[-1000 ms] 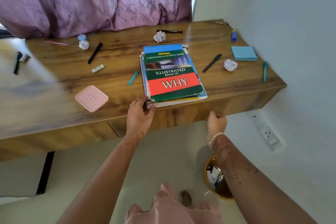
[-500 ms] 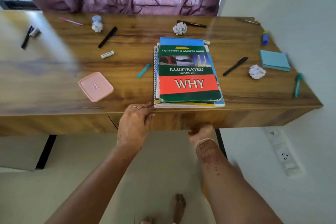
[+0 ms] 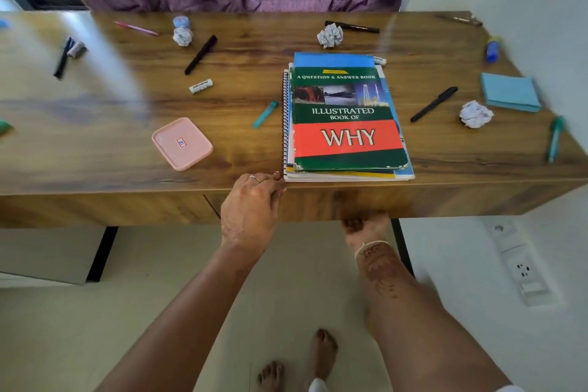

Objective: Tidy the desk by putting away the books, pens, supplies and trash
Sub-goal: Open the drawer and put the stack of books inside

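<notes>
The book stack lies at the worktop's near edge. The left grip rests beside the stack's near-left corner, loosely bent, holding nothing. The right grip, below the stack, reaches under the edge; its state cannot be told.

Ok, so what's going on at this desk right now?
A person stands at a cluttered wooden desk. Their left hand rests at the front edge, fingertips by the near left corner of the book stack. Their right hand reaches under the desk's front edge, its fingers hidden. Nothing is lifted. A black pen, a crumpled paper ball, a blue pad of notes and a pink square lid are among the things lying loose.
</notes>
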Available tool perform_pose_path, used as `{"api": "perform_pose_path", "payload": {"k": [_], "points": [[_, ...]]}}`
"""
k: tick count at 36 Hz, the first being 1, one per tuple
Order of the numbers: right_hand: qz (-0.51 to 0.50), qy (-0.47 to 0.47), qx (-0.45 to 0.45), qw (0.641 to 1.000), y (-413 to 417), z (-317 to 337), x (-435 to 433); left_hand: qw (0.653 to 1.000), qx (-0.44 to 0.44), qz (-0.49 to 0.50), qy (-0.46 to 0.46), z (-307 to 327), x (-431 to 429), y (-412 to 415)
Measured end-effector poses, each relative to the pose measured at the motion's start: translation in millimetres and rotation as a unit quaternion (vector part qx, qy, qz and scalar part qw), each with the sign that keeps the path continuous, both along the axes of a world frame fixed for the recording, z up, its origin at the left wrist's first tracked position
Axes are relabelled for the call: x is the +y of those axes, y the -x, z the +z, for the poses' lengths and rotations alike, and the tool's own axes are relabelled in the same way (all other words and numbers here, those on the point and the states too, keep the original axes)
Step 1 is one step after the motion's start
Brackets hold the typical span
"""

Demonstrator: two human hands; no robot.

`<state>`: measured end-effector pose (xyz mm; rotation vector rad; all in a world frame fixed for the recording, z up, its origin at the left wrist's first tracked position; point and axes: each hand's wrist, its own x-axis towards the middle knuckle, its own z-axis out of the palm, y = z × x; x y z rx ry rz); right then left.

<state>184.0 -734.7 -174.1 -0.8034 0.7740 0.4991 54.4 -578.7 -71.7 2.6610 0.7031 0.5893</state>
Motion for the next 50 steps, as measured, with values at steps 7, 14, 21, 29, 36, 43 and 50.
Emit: {"api": "perform_pose_path", "payload": {"k": [7,14,21,29,36,43,50], "points": [[-0.04,0.0,0.003,0.999,5,3,5,0.999,0.026,0.01,0.017,8,-2,-1],[-0.061,-0.015,0.017,0.998,30,-5,-9,0.999,0.045,-0.003,0.022,13,-2,0],[-0.07,-0.022,0.031,0.997,70,6,-29,0.995,0.075,-0.027,0.053,20,-9,8],[-0.069,-0.02,0.052,0.996,110,22,-53,0.983,0.098,-0.104,0.114,10,-58,47],[-0.054,-0.005,0.042,0.998,136,13,-78,0.964,0.117,-0.173,0.168,2,-92,74],[-0.042,0.042,0.044,0.997,155,-6,-98,0.964,0.115,-0.178,0.163,0,-110,104],[0.016,0.152,0.048,0.987,176,0,-117,0.971,0.122,-0.137,0.155,1,-131,129]]}}
